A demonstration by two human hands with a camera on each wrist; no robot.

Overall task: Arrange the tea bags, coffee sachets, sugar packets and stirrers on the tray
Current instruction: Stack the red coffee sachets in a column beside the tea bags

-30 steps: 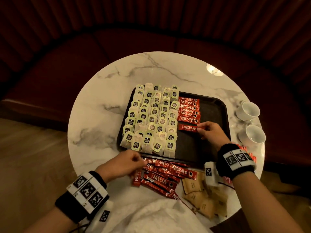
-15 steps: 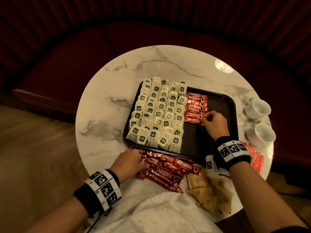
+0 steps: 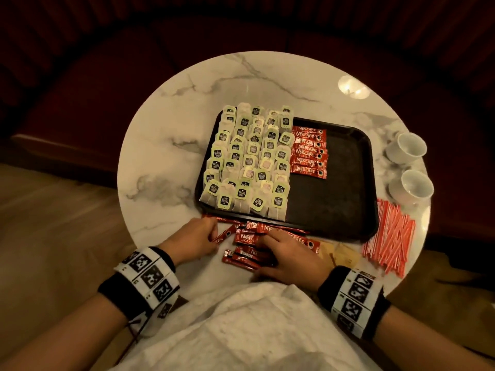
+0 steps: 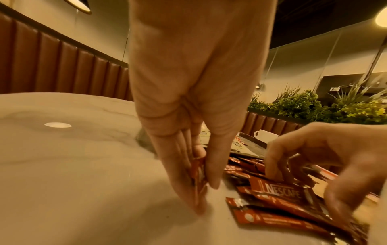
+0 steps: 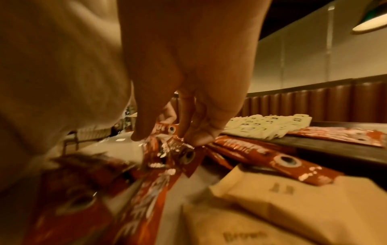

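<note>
Coffee sachets (image 3: pixel 247 246) lie heaped on the worktop (image 3: pixel 160 162), just in front of the tray (image 3: pixel 345 183).
Left hand (image 3: pixel 197 238) pinches one sachet between thumb and fingertips; right hand (image 3: pixel 290 254), fingers curled, picks at the heap. Best lifted singly, logo up, and laid touching the sachet row (image 3: pixel 309 152) beside the tea bags (image 3: pixel 249 159).

White grey-veined marble table (image 3: pixel 166 135), black tray (image 3: pixel 342 183), red coffee sachets (image 3: pixel 309 151), pale-green tea bags (image 3: pixel 249 162).
</note>
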